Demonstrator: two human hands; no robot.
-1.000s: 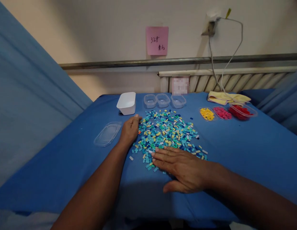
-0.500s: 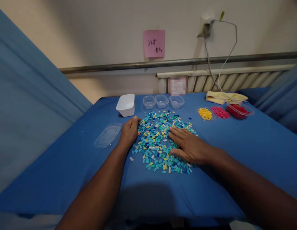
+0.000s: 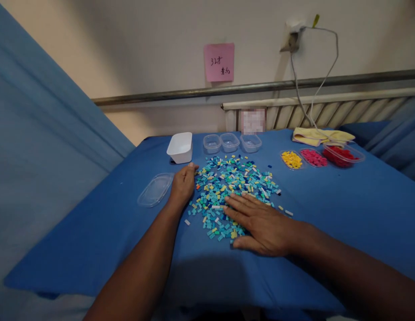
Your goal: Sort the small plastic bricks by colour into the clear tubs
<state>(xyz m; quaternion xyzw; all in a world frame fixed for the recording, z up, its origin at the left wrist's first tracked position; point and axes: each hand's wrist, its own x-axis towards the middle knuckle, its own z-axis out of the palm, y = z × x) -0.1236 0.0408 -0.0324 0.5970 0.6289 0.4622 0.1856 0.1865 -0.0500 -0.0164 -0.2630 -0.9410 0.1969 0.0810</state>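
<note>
A wide pile of small building bricks (image 3: 227, 178), mostly turquoise with yellow, white, green and dark blue ones, is spread over the blue cloth. My right hand (image 3: 257, 223) lies flat, palm down, on its near right part, with fingers stretched to the left. Bricks beneath the palm are hidden. At the pile's left edge, my left hand (image 3: 183, 182) rests on its side, loosely cupped and open. Its fingertips touch or nearly touch the outer bricks, and its lower fingers are hidden. One orange brick (image 3: 198, 187) shows beside it.
Behind the pile stand a white tub (image 3: 180, 154) and three clear containers, one of them a clear box (image 3: 251, 149). A clear lid (image 3: 155, 191) lies left. At right are yellow pieces (image 3: 292, 159), pink pieces (image 3: 313, 158), a tub of red pieces (image 3: 341, 159) and a yellow cloth (image 3: 323, 137).
My right hand has moved toward me and slightly left across the pile, uncovering bricks on the right. My left hand stays at the left edge. The view has shifted slightly.
</note>
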